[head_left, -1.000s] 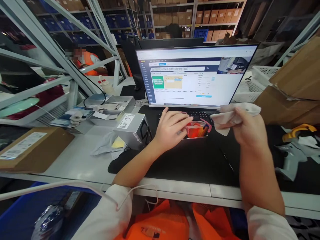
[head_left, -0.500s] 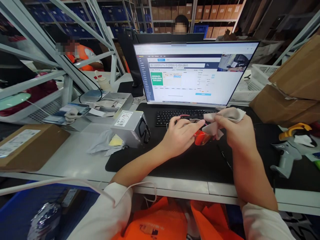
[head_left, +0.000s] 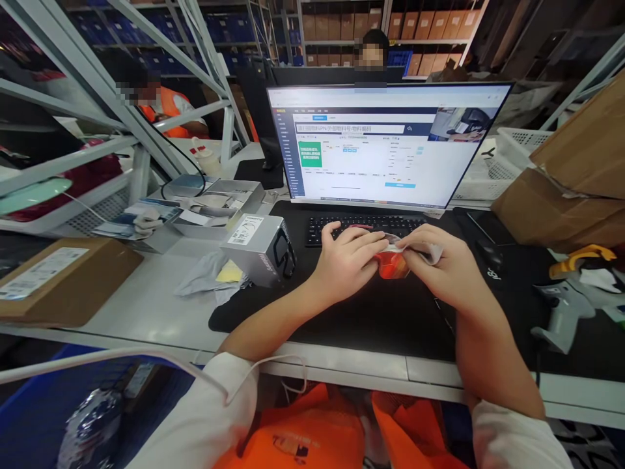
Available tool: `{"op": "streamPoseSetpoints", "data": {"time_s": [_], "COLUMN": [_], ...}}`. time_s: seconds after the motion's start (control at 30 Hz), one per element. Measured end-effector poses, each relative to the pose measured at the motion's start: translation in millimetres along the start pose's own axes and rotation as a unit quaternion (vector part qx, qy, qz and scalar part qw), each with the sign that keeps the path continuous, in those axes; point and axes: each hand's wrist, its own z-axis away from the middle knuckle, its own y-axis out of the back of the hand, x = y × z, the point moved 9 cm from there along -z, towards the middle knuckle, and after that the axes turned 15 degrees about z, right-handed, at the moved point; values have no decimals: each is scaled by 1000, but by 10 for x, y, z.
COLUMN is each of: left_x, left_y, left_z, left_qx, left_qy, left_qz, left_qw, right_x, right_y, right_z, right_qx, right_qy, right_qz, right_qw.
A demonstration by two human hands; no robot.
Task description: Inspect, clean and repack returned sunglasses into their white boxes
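My left hand (head_left: 346, 264) is closed around sunglasses with a shiny orange-red lens (head_left: 392, 266), held above the black desk mat. Its fingers cover much of the frame. A thin red piece, apparently a temple arm, shows behind the fingers. A pale soft cloth (head_left: 433, 253) is pinched in my right hand (head_left: 448, 268), whose fingers meet the upper edge of the lens. The cloth is mostly hidden by that hand. Left of my hands stands a grey box (head_left: 258, 257) with a white label and a dark eyewear picture on its side.
Behind my hands are a keyboard (head_left: 317, 232) and a monitor (head_left: 361, 176). A mouse (head_left: 489, 255) and a grey barcode scanner (head_left: 564, 316) lie to the right, near brown cartons (head_left: 541, 205). A cardboard box (head_left: 63, 280) sits left, beside crumpled grey plastic (head_left: 200, 277). Two people are beyond the desk.
My right hand has come down and left with the cloth, onto the lens. Less of the cloth shows now. The left hand still holds the sunglasses. The view has shifted slightly.
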Motion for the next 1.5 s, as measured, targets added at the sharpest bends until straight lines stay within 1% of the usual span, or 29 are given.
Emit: {"op": "streamPoseSetpoints", "data": {"time_s": [0.1,0.13,0.23,0.37,0.43,0.5,0.6,0.67,0.73,0.8,0.87,0.9,1.0,1.07,1.13,1.17,1.23,1.27,1.3,1.37,1.4,1.43,1.5], "left_x": [-48,-62,-105,-183,-215,-242,-274,-286,-297,-315,-330,-333,-311,-276,-243,-232,-213,-198,-177,-118,-90,-69,-42], "left_y": [-18,-12,53,172,206,214,207,218,240,252,246,234,182,167,176,181,188,190,189,167,146,122,80], "left_z": [3,4,-5,-31,-39,-42,-40,-39,-37,-35,-31,-28,-23,-23,-26,-28,-31,-32,-31,-26,-22,-17,-9], "left_qx": [-8,-7,8,32,41,43,40,42,48,48,42,37,18,17,23,25,26,28,29,26,21,14,3], "left_qy": [19,22,26,51,65,76,86,85,85,90,97,99,93,80,67,63,55,48,38,9,-3,-13,-23], "left_qz": [-2,-5,-15,-31,-30,-26,-25,-25,-25,-27,-31,-33,-29,-19,-13,-12,-12,-13,-14,-11,-7,0,16], "left_qw": [1000,1000,1000,998,997,996,995,995,995,994,994,994,995,996,997,998,998,998,999,1000,1000,1000,1000], "right_x": [88,108,131,147,101,-24,-255,-345,-363,-342,-344,-370,-497,-534,-485,-425,-259,-176,-100,23,65,97,150], "right_y": [66,85,166,345,362,275,-6,-184,-293,-322,-305,-290,-231,-207,-152,-100,-7,-4,-42,-176,-237,-282,-325], "right_z": [-6,-5,5,41,60,83,153,212,256,274,267,256,212,186,152,130,90,75,60,41,38,37,40], "right_qx": [42,47,43,62,59,26,-76,-142,-179,-181,-161,-147,-98,-89,-72,-49,4,10,-4,-64,-94,-120,-158], "right_qy": [-34,-36,-12,9,25,69,134,140,122,98,87,92,130,148,142,129,90,70,52,20,7,-8,-37], "right_qz": [28,37,84,156,180,183,158,157,187,236,271,273,225,166,104,84,90,111,136,174,177,167,113], "right_qw": [998,998,995,986,982,980,975,967,958,950,945,946,961,971,982,987,992,991,989,982,980,979,980]}}
